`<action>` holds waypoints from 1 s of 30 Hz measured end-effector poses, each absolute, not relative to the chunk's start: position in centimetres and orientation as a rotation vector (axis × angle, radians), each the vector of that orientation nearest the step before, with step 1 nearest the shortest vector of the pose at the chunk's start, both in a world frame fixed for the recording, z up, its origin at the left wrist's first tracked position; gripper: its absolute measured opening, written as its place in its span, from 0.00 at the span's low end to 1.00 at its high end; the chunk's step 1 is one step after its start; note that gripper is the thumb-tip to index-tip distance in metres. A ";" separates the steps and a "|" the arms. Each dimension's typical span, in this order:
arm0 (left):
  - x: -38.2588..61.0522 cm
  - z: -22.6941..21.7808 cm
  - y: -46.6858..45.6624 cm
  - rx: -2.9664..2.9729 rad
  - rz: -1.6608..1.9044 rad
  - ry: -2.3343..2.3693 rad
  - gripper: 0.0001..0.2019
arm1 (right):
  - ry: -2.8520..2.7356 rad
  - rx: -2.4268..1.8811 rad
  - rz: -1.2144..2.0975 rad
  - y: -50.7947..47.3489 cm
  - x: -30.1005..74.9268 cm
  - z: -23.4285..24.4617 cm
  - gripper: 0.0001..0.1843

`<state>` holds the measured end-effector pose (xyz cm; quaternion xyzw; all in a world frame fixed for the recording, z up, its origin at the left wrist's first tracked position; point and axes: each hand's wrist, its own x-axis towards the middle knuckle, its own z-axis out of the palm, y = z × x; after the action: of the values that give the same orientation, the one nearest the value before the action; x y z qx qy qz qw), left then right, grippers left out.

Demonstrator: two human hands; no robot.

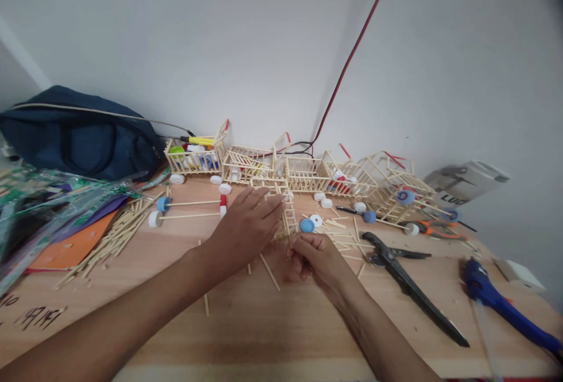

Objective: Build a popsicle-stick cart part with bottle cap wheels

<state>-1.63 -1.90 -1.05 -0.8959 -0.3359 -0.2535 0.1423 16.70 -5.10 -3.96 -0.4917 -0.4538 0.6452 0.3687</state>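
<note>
In the head view, we see our left hand (pixel 248 217) stretched out over a stick frame (pixel 290 217) on the tabletop (pixel 246 335). Our right hand (pixel 314 254) curls by its near end (we can't tell what it pinches). Stick carts (pixel 308 178) stand behind.

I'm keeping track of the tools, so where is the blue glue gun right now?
In the head view, the blue glue gun lies at far right, right of the black hand tool, beside the white block.
</note>
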 end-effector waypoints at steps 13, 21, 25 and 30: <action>-1.8 -1.3 -1.8 -2.563 -0.720 -0.955 0.13 | -1.004 -1.078 1.808 -5.0 17.0 -4.6 0.22; -1.7 -1.6 -1.7 -2.546 -0.718 -0.947 0.14 | -0.937 -1.014 1.875 -5.1 16.9 -4.7 0.17; -1.7 -1.3 -1.8 -2.558 -0.728 -0.960 0.13 | -0.938 -1.015 1.862 -5.1 16.8 -4.7 0.15; -1.7 -1.0 -1.9 -2.576 -0.716 -0.961 0.13 | -0.940 -1.026 1.842 -5.2 16.8 -4.4 0.16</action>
<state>-1.66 -1.88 -1.04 -0.8965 -0.3345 -0.2490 0.1496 16.80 -5.21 -4.45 -0.4063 -0.3722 0.7298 0.4047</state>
